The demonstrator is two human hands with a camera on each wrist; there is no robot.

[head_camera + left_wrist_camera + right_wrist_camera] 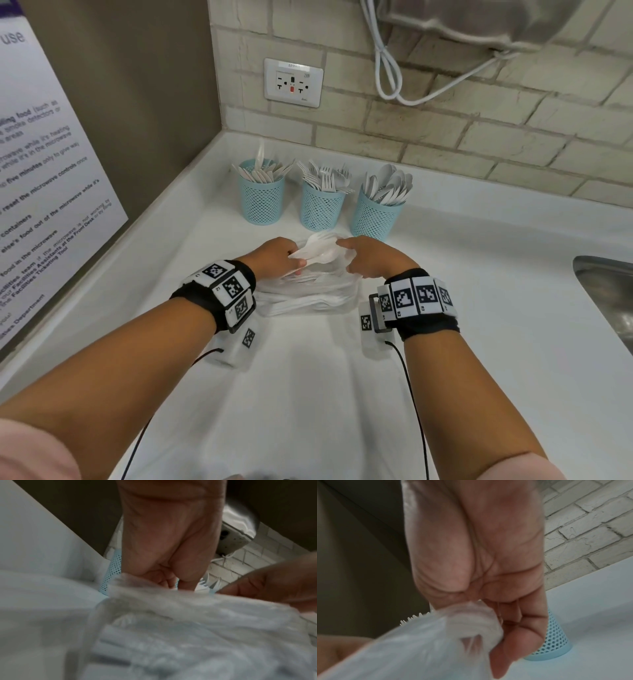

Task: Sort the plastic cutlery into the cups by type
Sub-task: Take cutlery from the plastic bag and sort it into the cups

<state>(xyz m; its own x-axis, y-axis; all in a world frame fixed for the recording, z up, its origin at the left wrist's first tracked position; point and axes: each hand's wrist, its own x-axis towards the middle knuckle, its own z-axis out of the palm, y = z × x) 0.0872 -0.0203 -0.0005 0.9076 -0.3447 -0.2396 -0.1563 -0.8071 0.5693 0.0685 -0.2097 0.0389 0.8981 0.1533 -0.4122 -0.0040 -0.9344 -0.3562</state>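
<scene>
Three blue mesh cups stand at the back of the white counter (479,274): the knife cup (262,200), the fork cup (321,209) and the spoon cup (376,216). In front of them lies a clear plastic bag (308,298) of white cutlery. My left hand (296,262) grips a bundle of white cutlery (320,251) at the bag's mouth. My right hand (349,255) pinches the bag's edge (471,622) beside it. The left wrist view shows my left hand (173,581) with curled fingers above the blurred bag (188,628). Which type the bundle holds is unclear.
A steel sink (609,301) is set into the counter at the right. A brick wall with an outlet (293,82) and a hanging white cable (387,68) runs behind the cups. A wall with a poster (44,171) closes the left side.
</scene>
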